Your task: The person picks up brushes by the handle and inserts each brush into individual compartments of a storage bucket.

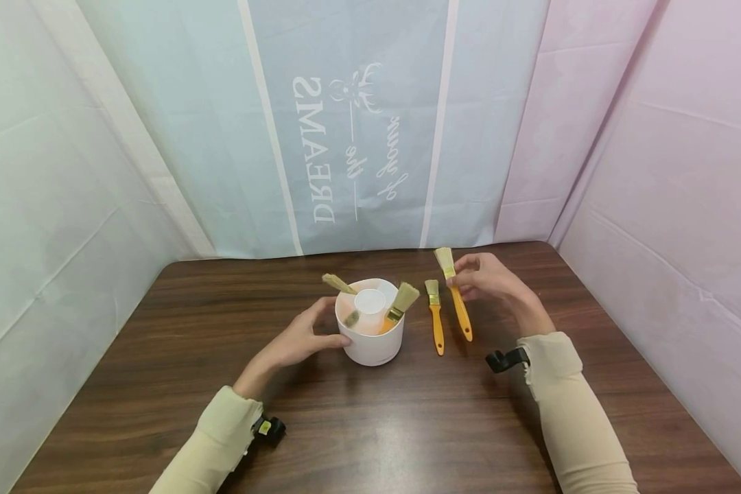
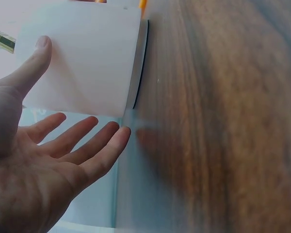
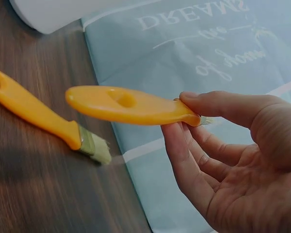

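Observation:
A white round container [image 1: 373, 350] with a raised centre stands on the table, several paintbrushes inside. One brush [image 1: 404, 299] leans out on its right with bristles up, another [image 1: 337, 283] on its left. My left hand [image 1: 301, 336] is at the container's left side. In the left wrist view the thumb [image 2: 38, 58] lies along the white wall and the fingers are spread. To the right, my right hand [image 1: 490, 278] pinches a yellow-handled paintbrush [image 3: 131, 104] near its ferrule, bristles pointing away. A smaller yellow paintbrush [image 1: 437, 326] lies on the table between container and right hand.
The dark wood table [image 1: 383, 425] reaches back to a light blue printed cloth [image 1: 358, 151]. Pale cloth walls [image 1: 673, 171] close in both sides. Black straps with small devices [image 1: 506, 359] sit on both wrists.

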A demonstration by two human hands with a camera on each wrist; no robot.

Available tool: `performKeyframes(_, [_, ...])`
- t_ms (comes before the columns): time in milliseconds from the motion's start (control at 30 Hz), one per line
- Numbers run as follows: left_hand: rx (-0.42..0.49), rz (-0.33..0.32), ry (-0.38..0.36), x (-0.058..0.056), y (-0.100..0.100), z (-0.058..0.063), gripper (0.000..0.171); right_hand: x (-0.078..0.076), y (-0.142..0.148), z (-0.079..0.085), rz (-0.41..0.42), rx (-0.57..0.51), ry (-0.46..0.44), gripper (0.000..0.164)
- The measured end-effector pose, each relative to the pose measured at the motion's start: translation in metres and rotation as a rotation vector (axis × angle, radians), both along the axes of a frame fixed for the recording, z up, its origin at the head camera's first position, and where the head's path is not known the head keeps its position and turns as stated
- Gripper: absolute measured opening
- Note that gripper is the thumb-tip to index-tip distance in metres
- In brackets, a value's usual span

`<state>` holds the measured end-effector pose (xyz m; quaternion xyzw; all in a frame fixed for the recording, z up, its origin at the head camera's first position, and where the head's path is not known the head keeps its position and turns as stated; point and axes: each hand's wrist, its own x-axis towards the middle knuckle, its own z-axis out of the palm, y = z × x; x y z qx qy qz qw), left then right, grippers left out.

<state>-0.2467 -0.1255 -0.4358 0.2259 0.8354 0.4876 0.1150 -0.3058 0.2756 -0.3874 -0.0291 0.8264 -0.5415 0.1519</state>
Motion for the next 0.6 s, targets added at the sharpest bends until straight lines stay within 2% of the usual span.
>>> performKeyframes(167, [-0.017, 0.005, 0.014, -0.001, -0.003, 0.002, 0.075, 0.003, -0.003, 0.007, 0.011, 0.008, 0.008, 0.048])
performKeyframes(367, [0.055, -0.044, 0.001, -0.004, -0.006, 0.001, 0.065, 0.006, -0.007, 0.013, 0.021, 0.012, 0.019, 0.048])
performKeyframes(600, [0.038, -0.025, 0.004, -0.007, -0.011, 0.0, 0.057, 0.01, -0.01, 0.018, 0.03, 0.025, 0.031, 0.045])
